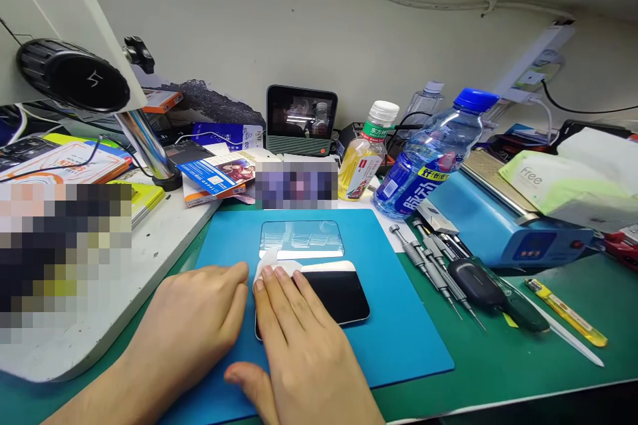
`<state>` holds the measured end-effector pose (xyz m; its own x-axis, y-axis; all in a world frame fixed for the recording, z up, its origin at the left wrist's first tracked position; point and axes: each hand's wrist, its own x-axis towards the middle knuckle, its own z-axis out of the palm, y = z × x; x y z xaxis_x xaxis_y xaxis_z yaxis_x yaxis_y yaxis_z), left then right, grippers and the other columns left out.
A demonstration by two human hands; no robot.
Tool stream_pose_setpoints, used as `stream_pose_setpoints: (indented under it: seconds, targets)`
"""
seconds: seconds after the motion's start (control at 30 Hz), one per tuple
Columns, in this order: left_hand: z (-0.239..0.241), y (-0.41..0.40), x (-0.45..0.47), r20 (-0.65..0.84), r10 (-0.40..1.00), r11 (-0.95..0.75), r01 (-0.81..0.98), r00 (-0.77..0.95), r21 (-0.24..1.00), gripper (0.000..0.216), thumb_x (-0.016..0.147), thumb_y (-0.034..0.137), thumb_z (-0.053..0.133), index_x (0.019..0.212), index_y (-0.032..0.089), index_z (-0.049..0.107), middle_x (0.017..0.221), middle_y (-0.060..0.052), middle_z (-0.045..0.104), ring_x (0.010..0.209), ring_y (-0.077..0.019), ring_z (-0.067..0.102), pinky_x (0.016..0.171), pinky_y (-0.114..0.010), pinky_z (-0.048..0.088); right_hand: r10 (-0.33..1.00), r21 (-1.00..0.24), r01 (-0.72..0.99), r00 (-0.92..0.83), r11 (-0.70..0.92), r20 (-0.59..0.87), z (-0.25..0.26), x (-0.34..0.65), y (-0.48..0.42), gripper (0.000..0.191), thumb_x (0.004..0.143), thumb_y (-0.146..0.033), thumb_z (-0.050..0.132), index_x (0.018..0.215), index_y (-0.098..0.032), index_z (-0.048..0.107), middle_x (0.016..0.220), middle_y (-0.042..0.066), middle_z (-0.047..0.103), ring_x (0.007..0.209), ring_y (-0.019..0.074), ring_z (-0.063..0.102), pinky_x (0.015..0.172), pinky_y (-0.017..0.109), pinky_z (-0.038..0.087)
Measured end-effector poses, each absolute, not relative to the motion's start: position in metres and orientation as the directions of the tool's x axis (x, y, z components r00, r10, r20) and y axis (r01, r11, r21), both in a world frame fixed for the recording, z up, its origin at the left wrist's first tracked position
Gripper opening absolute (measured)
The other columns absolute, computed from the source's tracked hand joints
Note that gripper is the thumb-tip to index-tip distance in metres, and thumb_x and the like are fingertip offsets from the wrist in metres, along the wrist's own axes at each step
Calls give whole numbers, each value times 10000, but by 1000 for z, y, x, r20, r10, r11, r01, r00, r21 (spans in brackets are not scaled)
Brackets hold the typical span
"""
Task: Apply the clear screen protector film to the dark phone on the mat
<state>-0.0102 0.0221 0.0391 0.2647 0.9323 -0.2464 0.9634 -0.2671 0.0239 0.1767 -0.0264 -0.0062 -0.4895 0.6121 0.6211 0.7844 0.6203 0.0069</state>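
A smartphone (336, 295) with a dark screen lies flat on a blue mat (399, 319). My right hand (304, 345) presses a white tissue (272, 265) onto the phone's left part, its fingers flat and side by side and its thumb spread out to the left. My left hand (199, 309) is closed, knuckles up, beside the phone's left end. Its fingertips are hidden, so I cannot see what they hold. Just beyond the phone, a clear glass screen protector (302, 239) with a dark outline lies on the mat.
Right of the mat lie screwdrivers (423, 259), a black-handled tool (478, 285) and a yellow cutter (568, 312). Behind stand a blue-capped bottle (428, 153), a yellow drink bottle (369, 153) and a small display (302, 113). A microscope stand (149, 146) rises from a white base (124, 305) at left.
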Motion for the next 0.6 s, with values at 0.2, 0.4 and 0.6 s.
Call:
stream_pose_setpoints:
  seconds: [0.2, 0.4, 0.6]
  targets:
    - [41, 23, -7, -250, 932, -261, 964, 264, 45, 348, 1086, 205, 309, 907, 258, 602, 943, -98, 806, 924, -359, 803, 724, -410, 444, 456, 180, 789, -507, 587, 731, -48, 191, -54, 421, 1153, -404, 628, 1390, -97, 793, 1449, 138, 804, 1495, 305, 675, 1342, 418, 474]
    - [43, 24, -6, -237, 936, -258, 965, 261, 41, 330, 1090, 195, 316, 921, 254, 593, 964, -102, 803, 950, -363, 804, 730, -411, 443, 544, 142, 713, -634, 687, 549, -11, 202, -40, 670, 1184, -563, 483, 1492, -14, 714, 1596, 181, 684, 1493, 325, 675, 1296, 424, 526]
    - [46, 23, -6, -231, 933, -277, 960, 276, 29, 330, 1080, 170, 332, 925, 251, 612, 949, -101, 803, 943, -358, 811, 715, -405, 445, 616, 143, 754, -617, 642, 489, 9, 197, -26, 661, 1203, -517, 420, 1534, -6, 676, 1616, 181, 661, 1493, 329, 673, 1227, 432, 590]
